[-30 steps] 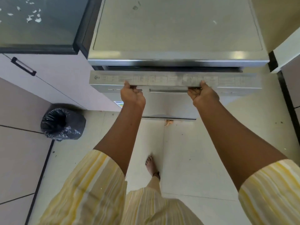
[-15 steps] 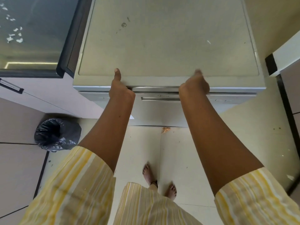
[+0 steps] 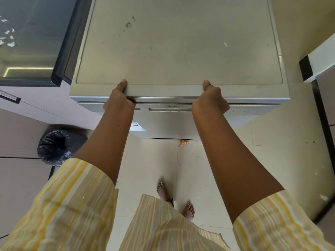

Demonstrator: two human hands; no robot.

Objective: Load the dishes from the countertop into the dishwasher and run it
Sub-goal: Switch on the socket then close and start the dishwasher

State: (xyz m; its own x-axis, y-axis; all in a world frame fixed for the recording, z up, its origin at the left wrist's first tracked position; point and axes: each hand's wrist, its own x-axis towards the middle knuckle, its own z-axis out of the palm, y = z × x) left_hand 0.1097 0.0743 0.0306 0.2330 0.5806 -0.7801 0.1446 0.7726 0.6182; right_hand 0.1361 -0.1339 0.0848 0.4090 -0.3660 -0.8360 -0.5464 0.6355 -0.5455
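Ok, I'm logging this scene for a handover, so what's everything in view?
dishwasher: one, silver, centre
label: one, white-blue, on dishwasher door
bin: one, black bag, floor left
glass top: one, dark, upper left
scrap: one, orange, floor by dishwasher base
feet: two, bare, pale floor below
sleeves: two, yellow-striped, bottom corners
hands: two, bare; left hand and right hand grip the dishwasher's top front edge

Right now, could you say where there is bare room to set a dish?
The dishwasher top is bare behind the left hand and right hand, from the black-framed glass to its right rim. Its front edge is crowded: both grip it.
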